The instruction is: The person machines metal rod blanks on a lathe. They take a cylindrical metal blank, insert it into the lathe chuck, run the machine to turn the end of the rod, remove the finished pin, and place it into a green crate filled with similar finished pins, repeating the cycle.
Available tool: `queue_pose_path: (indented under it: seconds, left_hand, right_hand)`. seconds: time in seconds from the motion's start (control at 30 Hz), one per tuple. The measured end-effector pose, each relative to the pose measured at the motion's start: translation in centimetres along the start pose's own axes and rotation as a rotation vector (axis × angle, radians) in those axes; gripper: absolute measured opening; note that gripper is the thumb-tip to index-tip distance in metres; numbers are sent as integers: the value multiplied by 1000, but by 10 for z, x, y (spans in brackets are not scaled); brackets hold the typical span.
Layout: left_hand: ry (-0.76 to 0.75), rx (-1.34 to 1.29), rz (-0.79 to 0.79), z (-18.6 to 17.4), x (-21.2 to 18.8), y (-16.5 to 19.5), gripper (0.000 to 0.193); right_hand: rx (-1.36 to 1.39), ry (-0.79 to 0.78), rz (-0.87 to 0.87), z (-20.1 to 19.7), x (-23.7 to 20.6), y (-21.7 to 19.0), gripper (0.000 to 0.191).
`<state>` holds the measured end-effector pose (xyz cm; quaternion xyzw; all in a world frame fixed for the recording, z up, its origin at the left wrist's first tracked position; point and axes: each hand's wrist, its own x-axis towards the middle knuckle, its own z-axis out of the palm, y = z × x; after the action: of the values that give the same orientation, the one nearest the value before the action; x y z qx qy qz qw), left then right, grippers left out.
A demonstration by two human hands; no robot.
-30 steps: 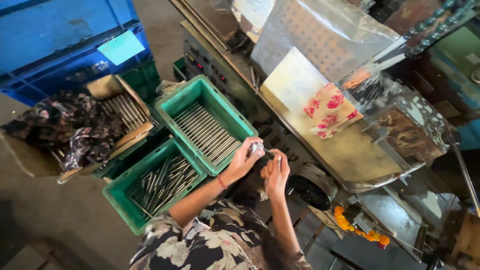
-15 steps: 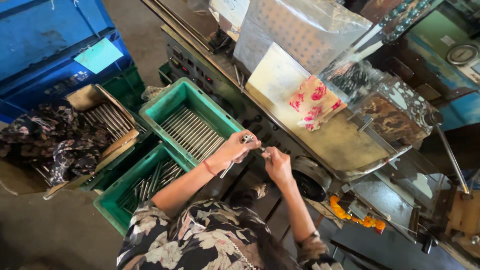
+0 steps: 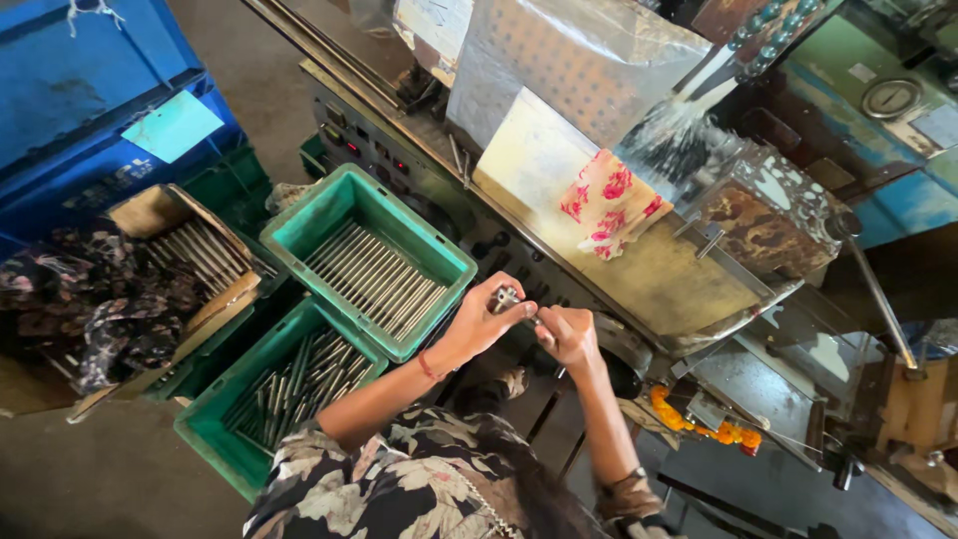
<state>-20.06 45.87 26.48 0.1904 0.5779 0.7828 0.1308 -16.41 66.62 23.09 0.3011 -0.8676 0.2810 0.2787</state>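
My left hand [image 3: 486,321] grips a small silver metal gauge [image 3: 507,297] in front of a machine's control panel [image 3: 379,160]. My right hand [image 3: 567,334] pinches a thin metal rod [image 3: 536,321] whose tip meets the gauge. Both hands are close together, just right of an upper green crate [image 3: 367,262] with a neat row of metal rods. A lower green crate [image 3: 282,397] with loosely piled rods stands below my left forearm.
A cardboard box [image 3: 190,255] of rods and dark patterned cloth [image 3: 100,299] lie at the left. Blue bins [image 3: 90,110] stand behind. A red floral cloth [image 3: 609,205] rests on the machine's yellowed tray. Orange flowers [image 3: 699,424] hang at the lower right.
The view has shifted slightly and my hands have dropped a little toward me. They stay together on the gauge and rod, which the right hand now holds against the gauge.
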Motion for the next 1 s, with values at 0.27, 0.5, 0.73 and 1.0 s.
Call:
queue_pose_path:
  seconds: [0.27, 0.5, 0.73, 1.0]
  left_hand:
    - [-213, -139, -186, 0, 17, 25, 17]
    - [-338, -468, -282, 17, 57, 18, 15]
    - [-285, -471, -385, 47, 103, 14, 16]
    - [-408, -222, -664, 57, 169, -22, 24]
  right_hand:
    - [318, -244, 360, -60, 24, -43, 27]
    - [613, -421, 264, -88, 60, -14, 36]
    - [783, -356, 439, -98, 45, 57, 44]
    - [533, -495, 404, -100, 20, 118, 50]
